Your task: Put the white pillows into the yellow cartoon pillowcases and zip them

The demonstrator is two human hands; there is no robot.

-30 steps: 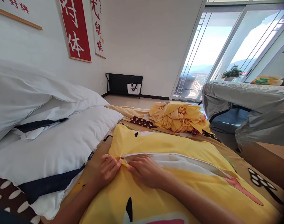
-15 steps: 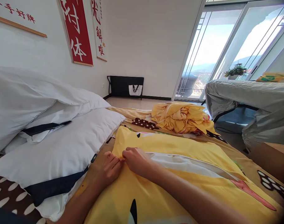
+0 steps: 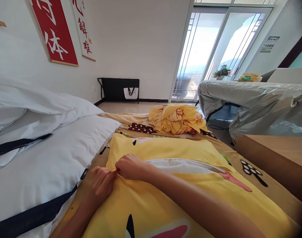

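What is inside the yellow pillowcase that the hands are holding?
Through the open slit of the yellow pillowcase a strip of white pillow shows. The rest of it is covered by the yellow cloth. The left hand and right hand pinch the slit's end, hiding that corner.

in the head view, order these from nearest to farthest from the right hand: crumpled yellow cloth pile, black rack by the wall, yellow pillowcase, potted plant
1. yellow pillowcase: under the right hand, pinched at its left end.
2. crumpled yellow cloth pile: beyond it, further along the bed.
3. black rack: on the floor against the far wall.
4. potted plant: outside the glass doors, far right.
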